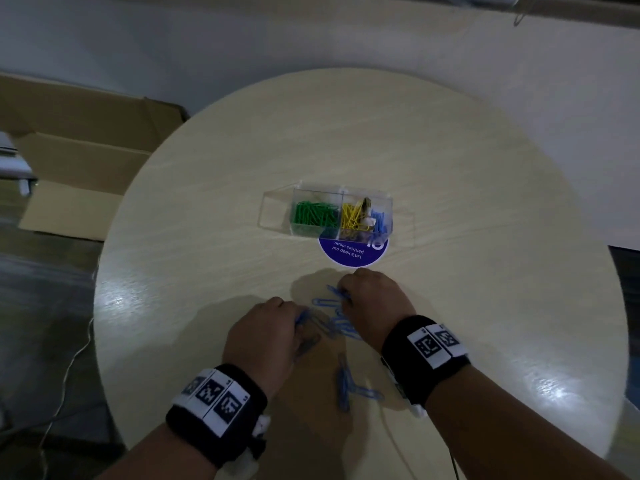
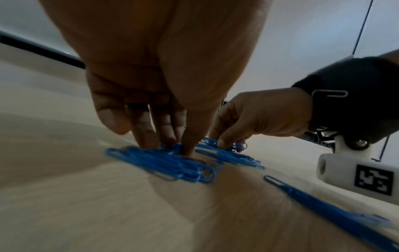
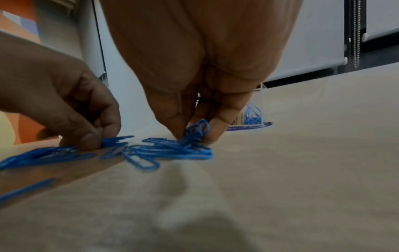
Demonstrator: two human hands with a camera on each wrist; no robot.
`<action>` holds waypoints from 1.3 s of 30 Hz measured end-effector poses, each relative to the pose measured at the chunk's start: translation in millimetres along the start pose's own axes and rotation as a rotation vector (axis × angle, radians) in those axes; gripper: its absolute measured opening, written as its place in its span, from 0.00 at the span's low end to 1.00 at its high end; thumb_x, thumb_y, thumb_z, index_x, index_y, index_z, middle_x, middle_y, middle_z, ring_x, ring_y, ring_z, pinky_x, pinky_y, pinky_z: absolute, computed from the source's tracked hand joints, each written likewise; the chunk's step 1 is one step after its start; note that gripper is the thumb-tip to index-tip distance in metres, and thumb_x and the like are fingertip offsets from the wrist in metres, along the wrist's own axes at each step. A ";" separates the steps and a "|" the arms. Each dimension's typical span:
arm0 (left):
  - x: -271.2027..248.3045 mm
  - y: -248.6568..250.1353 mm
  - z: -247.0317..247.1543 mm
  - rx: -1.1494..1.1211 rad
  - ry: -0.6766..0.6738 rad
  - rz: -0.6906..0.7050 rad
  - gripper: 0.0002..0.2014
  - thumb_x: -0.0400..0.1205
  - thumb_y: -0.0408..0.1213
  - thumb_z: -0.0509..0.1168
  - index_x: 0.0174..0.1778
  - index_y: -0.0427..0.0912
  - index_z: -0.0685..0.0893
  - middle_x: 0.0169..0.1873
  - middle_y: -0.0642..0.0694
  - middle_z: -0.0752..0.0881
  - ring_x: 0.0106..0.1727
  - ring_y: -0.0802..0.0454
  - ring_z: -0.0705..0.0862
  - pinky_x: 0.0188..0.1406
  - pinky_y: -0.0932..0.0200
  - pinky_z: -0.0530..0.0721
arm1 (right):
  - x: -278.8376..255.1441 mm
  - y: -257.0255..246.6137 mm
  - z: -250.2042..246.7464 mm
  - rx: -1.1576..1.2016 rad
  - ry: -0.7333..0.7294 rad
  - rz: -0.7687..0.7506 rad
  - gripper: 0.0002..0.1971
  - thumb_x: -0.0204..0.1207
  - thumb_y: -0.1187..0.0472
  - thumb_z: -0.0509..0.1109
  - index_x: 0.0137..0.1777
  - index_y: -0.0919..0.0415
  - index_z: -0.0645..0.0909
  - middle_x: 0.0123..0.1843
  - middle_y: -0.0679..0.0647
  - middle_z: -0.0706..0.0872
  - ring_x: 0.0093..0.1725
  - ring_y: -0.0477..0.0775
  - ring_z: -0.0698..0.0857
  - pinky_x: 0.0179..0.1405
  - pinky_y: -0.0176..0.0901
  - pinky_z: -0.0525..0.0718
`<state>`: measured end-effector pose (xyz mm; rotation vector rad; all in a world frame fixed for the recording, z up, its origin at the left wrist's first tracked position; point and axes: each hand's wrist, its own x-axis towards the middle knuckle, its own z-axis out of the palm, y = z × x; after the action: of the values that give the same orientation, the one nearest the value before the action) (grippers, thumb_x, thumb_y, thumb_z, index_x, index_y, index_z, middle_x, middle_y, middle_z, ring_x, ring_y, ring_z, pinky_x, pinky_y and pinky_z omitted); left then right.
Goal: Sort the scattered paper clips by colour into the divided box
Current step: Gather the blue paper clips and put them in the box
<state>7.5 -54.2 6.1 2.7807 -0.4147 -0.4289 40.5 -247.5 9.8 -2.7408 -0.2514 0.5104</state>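
Both hands worked the blue clips (image 1: 337, 318) (all on the table): right hand (image 3: 194, 95) pinched a bunch, left hand (image 2: 151, 95) pressed narrow fingertips onto others. The sticker (image 1: 353, 252) read "Let's keep our pantries clean".

I am keeping my left hand (image 1: 266, 332) and right hand (image 1: 372, 303) low in the frame, scattered paper clips (image 1: 334, 318) lying between them on the round table (image 1: 485, 202); the divided box (image 1: 325, 211) is sitting centre frame, above them.
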 end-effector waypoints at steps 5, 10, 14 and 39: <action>17.8 7.5 -11.1 0.254 -0.118 0.075 0.18 0.53 0.46 0.83 0.25 0.48 0.79 0.22 0.48 0.80 0.22 0.44 0.81 0.16 0.61 0.71 | -5.0 11.2 -0.3 0.054 0.065 0.050 0.10 0.72 0.59 0.66 0.50 0.60 0.83 0.48 0.61 0.84 0.49 0.66 0.82 0.43 0.50 0.76; 44.3 24.6 -35.0 0.072 -0.009 0.015 0.09 0.75 0.46 0.67 0.34 0.45 0.83 0.33 0.44 0.85 0.37 0.40 0.84 0.32 0.52 0.78 | -15.6 29.7 -19.7 0.273 0.256 0.224 0.06 0.67 0.59 0.72 0.43 0.55 0.88 0.41 0.56 0.90 0.43 0.61 0.86 0.39 0.45 0.79; 77.6 53.4 -65.4 -0.232 0.119 -0.058 0.11 0.74 0.48 0.67 0.32 0.46 0.82 0.27 0.49 0.84 0.32 0.48 0.84 0.31 0.54 0.80 | -20.3 49.2 -45.7 0.486 0.400 0.349 0.04 0.66 0.60 0.75 0.41 0.52 0.88 0.33 0.48 0.89 0.34 0.45 0.85 0.29 0.20 0.73; 78.3 23.9 -53.7 -0.449 0.283 -0.131 0.10 0.85 0.45 0.62 0.50 0.51 0.89 0.43 0.57 0.89 0.42 0.62 0.83 0.39 0.77 0.72 | 50.0 55.7 -84.6 0.508 0.442 0.345 0.08 0.72 0.56 0.73 0.49 0.57 0.89 0.45 0.54 0.91 0.48 0.55 0.87 0.49 0.41 0.82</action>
<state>91.3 -88.3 43.7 2.3848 -0.0584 -0.1284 124.5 -312.5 48.1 -2.3119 0.4118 0.0241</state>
